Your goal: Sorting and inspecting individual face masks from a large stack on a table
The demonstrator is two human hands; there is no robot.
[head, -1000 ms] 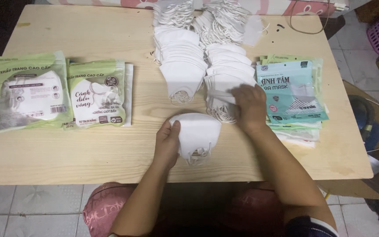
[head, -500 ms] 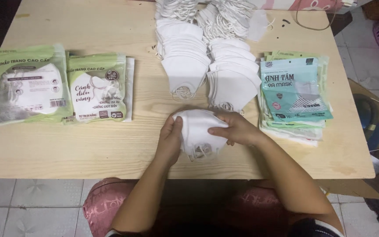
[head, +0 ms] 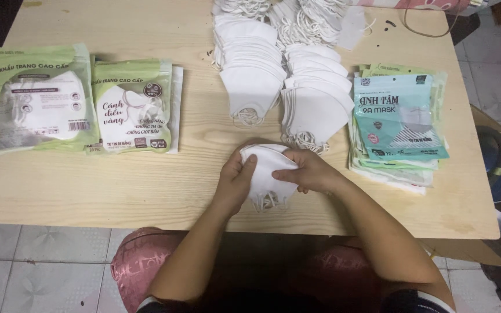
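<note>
Two green packs at 9–10 o'clock on the table (head: 146, 191): left pack (head: 36, 98), flat, with a white mask showing through; right pack (head: 134, 107), green and white. Teal-fronted pouch stack (head: 398, 124) at 3 o'clock. Two fanned rows of loose masks (head: 285, 87) at 12. Mask stack (head: 268, 174) at centre, long axis running 12–6, ear loops trailing toward 6. Left hand (head: 236, 179) and right hand (head: 308, 171) are pinching its edges, thumbs on top.
</note>
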